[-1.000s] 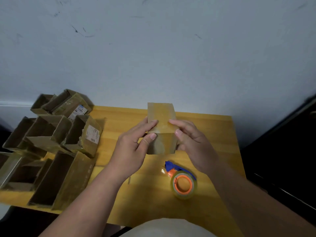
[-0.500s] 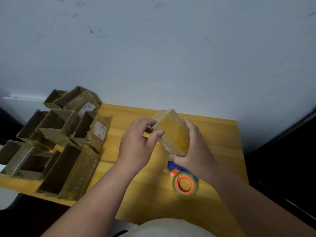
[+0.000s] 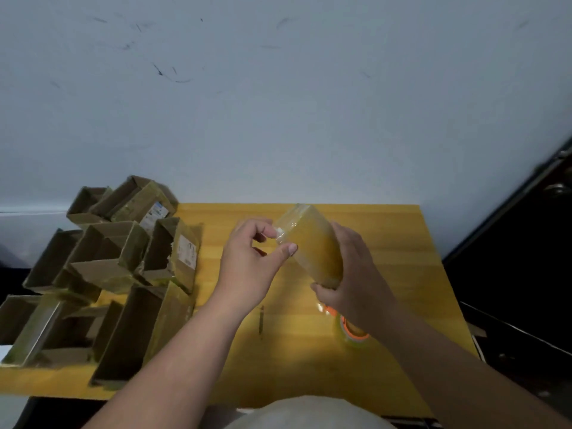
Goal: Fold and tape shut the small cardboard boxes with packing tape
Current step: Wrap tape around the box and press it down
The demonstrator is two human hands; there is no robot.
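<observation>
A small closed cardboard box (image 3: 312,243), glossy with tape, hangs tilted above the middle of the wooden table (image 3: 387,243). My right hand (image 3: 349,274) grips it from the right side and underneath. My left hand (image 3: 250,258) pinches the box's upper left end between thumb and fingers, where clear tape shows. A tape dispenser (image 3: 353,331) with an orange core lies on the table below my right wrist, mostly hidden by it.
Several open empty cardboard boxes (image 3: 114,267) are heaped over the table's left part, some past its left edge. A thin dark mark (image 3: 261,320) lies on the wood by my left forearm. The wall stands right behind the table; dark furniture (image 3: 526,274) borders the right.
The box went from upright, with both hands pressing its front, to tilted with its top leaning left. My right hand moved under and behind it; my left hand shifted to its upper end.
</observation>
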